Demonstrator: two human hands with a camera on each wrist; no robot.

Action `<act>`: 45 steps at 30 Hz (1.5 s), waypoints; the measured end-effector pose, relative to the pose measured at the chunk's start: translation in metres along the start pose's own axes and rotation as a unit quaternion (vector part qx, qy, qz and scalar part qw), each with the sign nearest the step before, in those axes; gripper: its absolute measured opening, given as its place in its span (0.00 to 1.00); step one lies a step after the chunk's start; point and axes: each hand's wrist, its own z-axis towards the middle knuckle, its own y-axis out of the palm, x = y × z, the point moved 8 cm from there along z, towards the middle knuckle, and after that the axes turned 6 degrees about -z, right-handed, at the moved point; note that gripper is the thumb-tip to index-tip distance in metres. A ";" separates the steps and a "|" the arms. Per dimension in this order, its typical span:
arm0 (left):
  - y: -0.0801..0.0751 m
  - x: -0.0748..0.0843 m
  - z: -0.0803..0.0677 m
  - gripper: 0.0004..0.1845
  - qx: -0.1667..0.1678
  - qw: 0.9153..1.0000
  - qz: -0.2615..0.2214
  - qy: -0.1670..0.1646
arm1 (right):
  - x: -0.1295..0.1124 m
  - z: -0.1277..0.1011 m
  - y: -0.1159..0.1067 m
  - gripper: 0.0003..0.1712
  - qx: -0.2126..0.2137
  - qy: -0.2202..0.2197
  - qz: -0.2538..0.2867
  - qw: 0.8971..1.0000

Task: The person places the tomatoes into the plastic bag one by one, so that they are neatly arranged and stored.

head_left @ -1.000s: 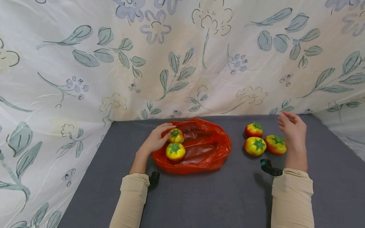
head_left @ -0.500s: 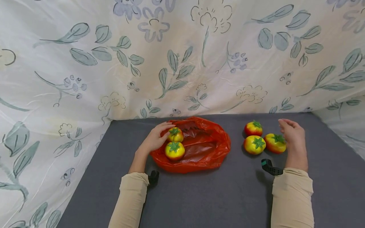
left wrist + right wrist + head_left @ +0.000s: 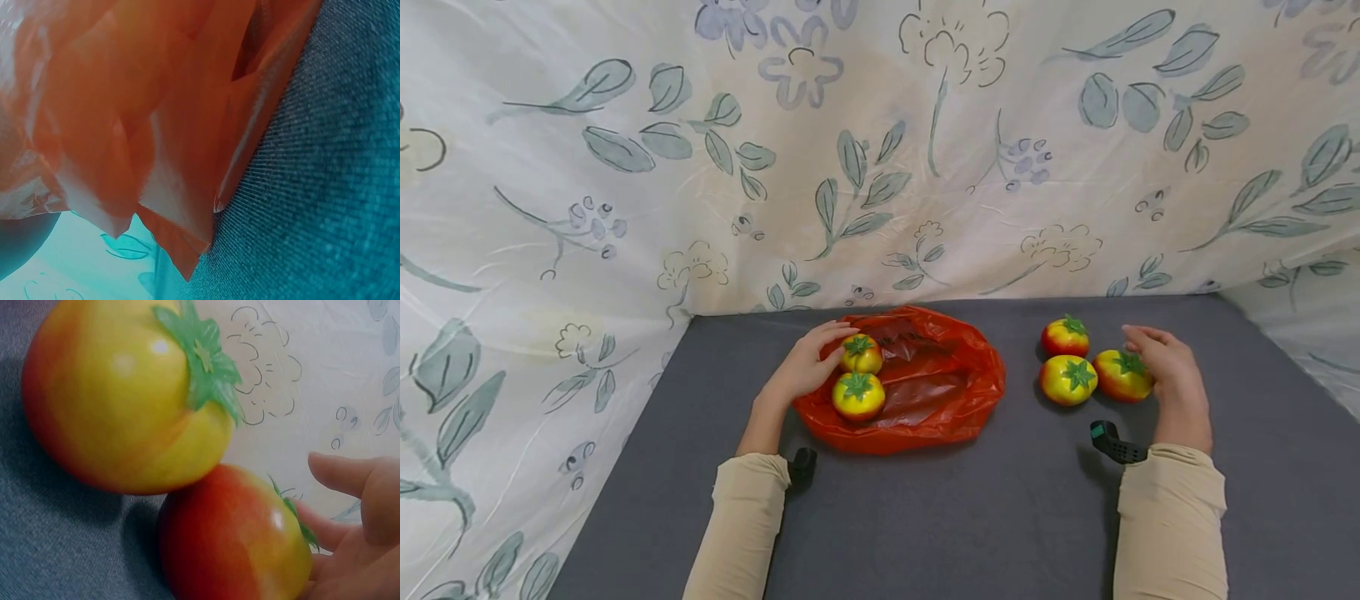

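A red plastic bag (image 3: 925, 425) lies with its mouth spread on the grey table. At its left side are two yellow-and-red toy tomatoes, a nearer tomato (image 3: 858, 397) and a farther tomato (image 3: 861, 354). My left hand (image 3: 805, 362) rests at the bag's left rim, fingers extended beside the farther tomato; the exact contact is hidden. On the right, three more toy tomatoes sit close together: a back tomato (image 3: 1065, 337), a front tomato (image 3: 1068, 380) and a right tomato (image 3: 1123, 376). My right hand (image 3: 1172, 367) is beside the right tomato, thumb apart from it, fingers behind it (image 3: 237, 537).
A floral curtain (image 3: 880, 150) hangs behind the grey table (image 3: 955, 517) and along both sides. Black wrist cameras are strapped to the left wrist (image 3: 802, 468) and the right wrist (image 3: 1118, 445).
My right hand has come down and slightly left to the right tomato. My left hand, the bag and all the tomatoes have stayed in place.
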 end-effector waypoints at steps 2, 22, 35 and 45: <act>0.000 -0.001 0.000 0.21 0.000 1.000 -0.001 -0.001 | -0.003 -0.008 0.000 0.46 -0.011 0.007 -0.016 1.000; 0.000 0.000 0.003 0.20 0.006 1.000 -0.002 -0.004 | -0.012 -0.023 0.011 0.66 -0.107 0.021 -0.145 0.983; -0.001 0.000 0.001 0.21 0.003 1.000 0.000 0.003 | -0.010 -0.028 0.012 0.64 -0.103 0.015 -0.191 0.976; 0.000 -0.001 -0.001 0.21 -0.002 1.000 -0.002 0.001 | -0.008 -0.037 0.012 0.60 -0.102 0.019 -0.178 0.979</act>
